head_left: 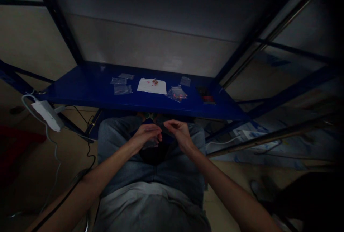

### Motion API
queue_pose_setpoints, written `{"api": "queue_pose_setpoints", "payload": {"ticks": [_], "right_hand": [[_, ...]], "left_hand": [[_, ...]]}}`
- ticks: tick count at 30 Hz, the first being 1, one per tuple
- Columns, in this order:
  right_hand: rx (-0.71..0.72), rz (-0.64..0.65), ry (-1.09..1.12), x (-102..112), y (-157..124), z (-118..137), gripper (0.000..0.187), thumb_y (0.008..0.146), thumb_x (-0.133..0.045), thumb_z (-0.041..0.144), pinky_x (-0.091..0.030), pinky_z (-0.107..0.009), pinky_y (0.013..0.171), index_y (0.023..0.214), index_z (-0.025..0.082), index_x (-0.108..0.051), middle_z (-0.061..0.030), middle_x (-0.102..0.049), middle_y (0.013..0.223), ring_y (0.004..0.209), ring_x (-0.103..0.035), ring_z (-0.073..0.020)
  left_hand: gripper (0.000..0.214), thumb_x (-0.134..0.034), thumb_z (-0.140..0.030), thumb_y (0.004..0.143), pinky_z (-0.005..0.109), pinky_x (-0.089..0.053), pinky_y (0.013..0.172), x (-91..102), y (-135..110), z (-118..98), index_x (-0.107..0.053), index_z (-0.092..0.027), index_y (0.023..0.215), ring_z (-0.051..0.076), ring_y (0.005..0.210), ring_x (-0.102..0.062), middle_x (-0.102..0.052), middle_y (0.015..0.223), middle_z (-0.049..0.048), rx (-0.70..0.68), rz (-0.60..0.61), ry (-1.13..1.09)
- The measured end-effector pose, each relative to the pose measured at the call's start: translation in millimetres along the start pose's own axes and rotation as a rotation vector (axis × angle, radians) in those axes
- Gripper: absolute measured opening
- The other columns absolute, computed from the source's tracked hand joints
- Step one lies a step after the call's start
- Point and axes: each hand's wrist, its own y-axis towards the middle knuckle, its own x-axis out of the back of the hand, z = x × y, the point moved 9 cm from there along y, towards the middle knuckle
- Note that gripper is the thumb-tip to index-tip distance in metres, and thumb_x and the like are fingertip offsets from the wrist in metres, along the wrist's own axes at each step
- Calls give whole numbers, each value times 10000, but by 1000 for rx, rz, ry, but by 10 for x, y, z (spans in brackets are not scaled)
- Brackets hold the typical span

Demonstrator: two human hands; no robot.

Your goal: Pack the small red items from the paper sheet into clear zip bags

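Above my lap, my left hand [149,133] is closed on a clear plastic bag [151,143], which hangs below the fingers. My right hand [177,129] is a little to the right of it, thumb and fingertips pinched together; whatever lies between them is too small and dark to make out. On the blue shelf [158,102] in front lies a white paper sheet [152,89] with a small heap of pinkish and brownish bits [155,82] on it. Right of the sheet, clear bags with red bits inside [177,93] overlap one another.
Flat clear bags [122,88] lie left of the sheet, another clear bag [185,81] at the back right. A dark box with red inside [208,97] stands near the shelf's right end. A white power strip [47,115] with cables hangs at the left post.
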Motion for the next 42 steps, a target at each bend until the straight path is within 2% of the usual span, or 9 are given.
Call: {"api": "queue_pose_setpoints", "payload": {"ticks": [5, 9, 15, 18, 22, 25, 28, 35, 42], "right_hand": [[-14, 20, 1, 25, 43, 20, 316, 727, -708, 472, -356, -239, 513, 835, 176, -729, -15, -631, 665, 548, -485, -112], [13, 79, -9, -47, 27, 49, 323, 783, -652, 486, -339, -225, 494, 882, 184, -710, 4, -583, 626, 535, -490, -107], [148, 56, -73, -81, 130, 236, 344, 828, -588, 494, -346, -225, 470, 921, 178, -688, 4, -569, 607, 508, -485, -114], [298, -13, -166, -68, 502, 485, 324, 852, -561, 457, -386, -231, 496, 938, 172, -687, -6, -596, 636, 529, -517, -126], [440, -60, -521, -179, 1363, 747, 221, 856, -570, 329, -431, -237, 581, 870, 165, -717, -44, -690, 741, 633, -601, -157], [397, -57, -782, -281, 2028, 736, 136, 828, -608, 225, -445, -225, 643, 850, 188, -738, -54, -733, 833, 752, -658, -176], [338, -68, -960, -325, 2462, 668, 119, 818, -641, 236, -439, -217, 639, 865, 212, -748, -59, -740, 854, 785, -674, -180], [339, 18, -1126, -365, 2799, 533, 106, 765, -728, 309, -446, -230, 660, 845, 245, -757, -44, -739, 874, 798, -669, -182], [353, 67, -1165, -407, 2713, 499, 123, 809, -688, 342, -439, -232, 667, 861, 250, -750, -36, -739, 901, 833, -665, -183]], "left_hand": [[272, -655, -336, 832, 369, -560, 725, 89, 4, -164, -612, -138, 1013, 211, 785, -665, -674, 841, 91, -64, -2, -253], [217, -643, -286, 840, 434, -524, 857, 140, -50, -331, -568, -190, 1020, 216, 858, -672, -664, 899, 54, -155, -15, -413], [221, -699, -230, 777, 377, -516, 829, 89, -113, -449, -569, -184, 949, 158, 762, -624, -619, 792, 12, -256, -29, -276], [188, -679, -317, 808, 278, -496, 726, 188, -88, -476, -590, -156, 845, 120, 671, -569, -581, 727, 5, -290, -111, -58], [308, -568, -451, 869, 215, -424, 593, 378, 16, -383, -613, -146, 852, 99, 610, -518, -557, 712, 11, -231, -168, 68], [422, -542, -552, 840, 227, -409, 547, 482, 123, -290, -611, -148, 941, 117, 595, -515, -563, 712, 19, -169, -159, 12], [448, -541, -592, 818, 228, -402, 532, 519, 173, -304, -583, -164, 944, 131, 607, -522, -571, 692, 20, -154, -145, -39], [304, -535, -489, 865, 229, -385, 553, 535, 87, -504, -535, -187, 902, 127, 621, -507, -560, 674, 7, -193, -215, -117], [271, -568, -456, 865, 231, -383, 582, 555, 117, -438, -543, -190, 907, 130, 668, -521, -556, 718, 8, -187, -248, -113]]}}
